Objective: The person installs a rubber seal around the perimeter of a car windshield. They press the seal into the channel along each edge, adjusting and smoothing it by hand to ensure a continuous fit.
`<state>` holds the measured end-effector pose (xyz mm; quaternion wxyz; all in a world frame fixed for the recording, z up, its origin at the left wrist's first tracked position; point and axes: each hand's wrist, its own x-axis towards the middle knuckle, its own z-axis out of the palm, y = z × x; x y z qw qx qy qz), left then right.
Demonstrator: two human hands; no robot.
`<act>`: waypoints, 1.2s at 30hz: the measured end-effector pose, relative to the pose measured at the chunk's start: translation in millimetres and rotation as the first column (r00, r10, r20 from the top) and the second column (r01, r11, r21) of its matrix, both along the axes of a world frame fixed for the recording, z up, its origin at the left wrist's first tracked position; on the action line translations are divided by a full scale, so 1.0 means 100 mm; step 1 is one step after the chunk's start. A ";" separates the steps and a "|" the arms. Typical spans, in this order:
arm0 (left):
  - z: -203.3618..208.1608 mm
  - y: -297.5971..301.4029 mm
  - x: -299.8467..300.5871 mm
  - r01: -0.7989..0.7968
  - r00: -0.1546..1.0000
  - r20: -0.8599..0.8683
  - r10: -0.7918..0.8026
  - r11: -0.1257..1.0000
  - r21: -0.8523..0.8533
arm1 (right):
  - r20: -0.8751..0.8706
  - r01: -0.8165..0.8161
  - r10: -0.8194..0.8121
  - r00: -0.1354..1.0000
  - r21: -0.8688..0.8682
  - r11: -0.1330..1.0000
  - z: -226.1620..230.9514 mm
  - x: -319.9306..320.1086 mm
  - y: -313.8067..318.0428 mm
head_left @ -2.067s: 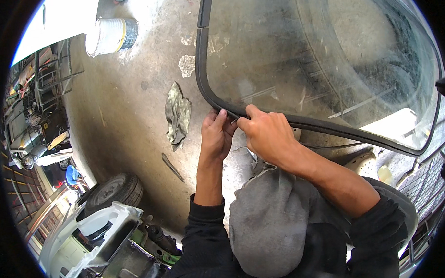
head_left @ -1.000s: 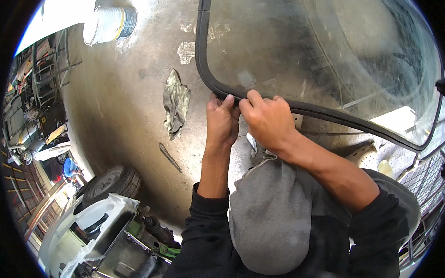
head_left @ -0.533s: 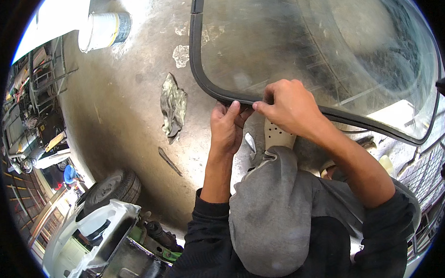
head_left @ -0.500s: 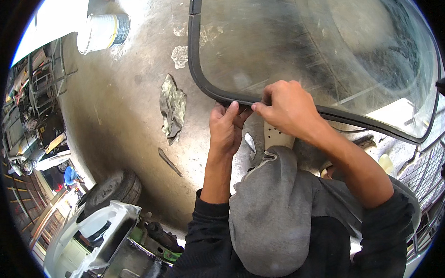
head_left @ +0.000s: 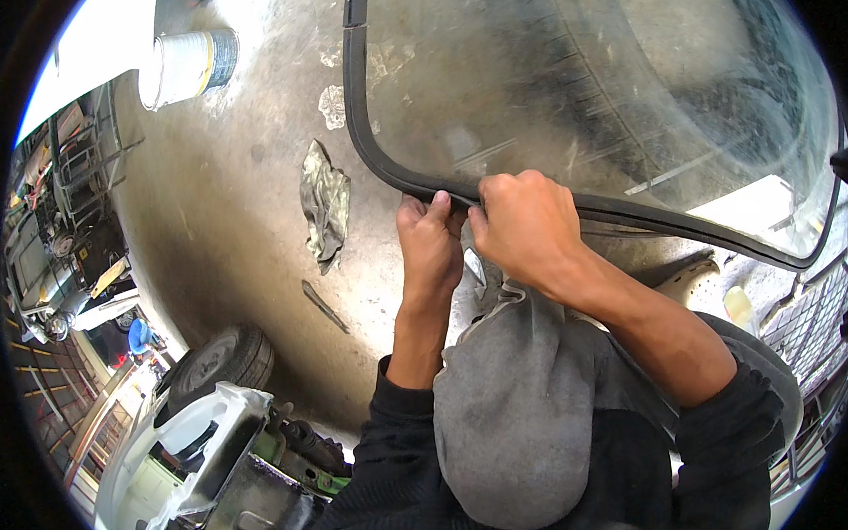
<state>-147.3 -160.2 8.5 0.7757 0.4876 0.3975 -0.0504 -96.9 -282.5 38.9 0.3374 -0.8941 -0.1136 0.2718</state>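
A large curved windshield (head_left: pixel 530 93), its glass dusty and smeared, fills the upper right. Black rubber seal (head_left: pixel 656 218) runs around its edge. My left hand (head_left: pixel 430 244) pinches this seal from below on the near side, close to the rounded left corner, thumb on top. Just to its right, my right hand (head_left: pixel 525 226) is curled over the same strip, fingers bent across the rim and thumb toward the left hand. The undersides of the seal and several of my fingertips are hidden.
On the concrete floor lie a crumpled rag (head_left: pixel 326 208) and a thin dark strip (head_left: pixel 325 308). A white bucket (head_left: pixel 188 68) lies on its side at the far left. A tyre (head_left: pixel 220 366) and vehicle parts (head_left: pixel 207 459) occupy the lower left. Wire mesh (head_left: pixel 809 331) stands at right.
My right hand has shifted left along the seal, with its fingers curled tighter over the rim. The windshield's left corner sits slightly farther left in view. My left hand keeps nearly the same place.
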 end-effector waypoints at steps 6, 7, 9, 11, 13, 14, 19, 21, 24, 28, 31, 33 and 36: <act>-0.02 0.08 -0.05 0.055 0.996 0.071 -0.052 0.997 -0.047 | 0.147 -0.089 0.084 0.986 0.029 0.996 -0.03 0.04 0.01; -0.05 0.14 -0.06 0.051 0.995 0.093 -0.043 0.995 -0.082 | 0.154 -0.086 0.082 0.985 0.019 0.996 -0.05 0.00 0.00; -0.10 0.25 -0.05 0.041 0.991 0.130 -0.021 0.988 -0.152 | 0.152 -0.074 0.070 0.986 0.021 0.997 -0.07 -0.03 -0.03; -0.08 0.26 -0.04 0.043 0.993 0.116 -0.030 0.992 -0.116 | 0.132 -0.058 0.051 0.990 0.048 0.997 -0.07 -0.03 -0.05; -0.08 0.24 -0.03 0.041 0.995 0.090 -0.035 0.996 -0.073 | 0.100 -0.043 0.039 0.994 0.035 0.998 -0.04 -0.04 -0.04; -0.09 0.21 -0.03 0.035 0.997 0.073 -0.032 0.998 -0.045 | 0.084 -0.036 0.034 0.996 0.029 0.999 -0.03 -0.05 -0.03; -0.13 0.13 -0.03 -0.028 0.998 0.052 0.028 1.000 -0.010 | 0.080 -0.029 0.027 0.996 0.021 0.999 -0.03 -0.06 0.02; -0.10 0.18 -0.04 0.026 0.997 0.073 -0.022 0.998 -0.053 | 0.058 -0.037 0.037 0.998 0.007 0.999 -0.01 0.01 0.01; -0.03 0.24 -0.05 0.141 0.984 0.121 -0.131 0.987 -0.075 | -0.022 -0.022 0.023 1.000 0.019 1.000 0.02 0.10 -0.04; 0.06 0.12 -0.02 0.095 0.988 0.132 -0.081 0.990 -0.104 | -0.148 0.019 -0.016 0.989 0.020 1.000 0.05 0.16 -0.05; 0.07 0.07 0.00 0.059 0.993 0.105 -0.051 0.995 -0.078 | -0.145 0.022 -0.020 0.989 0.010 1.000 0.06 0.17 -0.05; 0.06 0.03 0.02 0.029 0.998 0.049 -0.027 0.999 -0.028 | -0.112 0.024 -0.023 0.993 0.002 1.000 0.04 0.14 -0.02; 0.00 -0.02 0.03 -0.023 0.999 0.042 0.023 1.000 0.009 | -0.056 0.046 -0.047 0.997 -0.011 0.999 0.03 0.05 0.05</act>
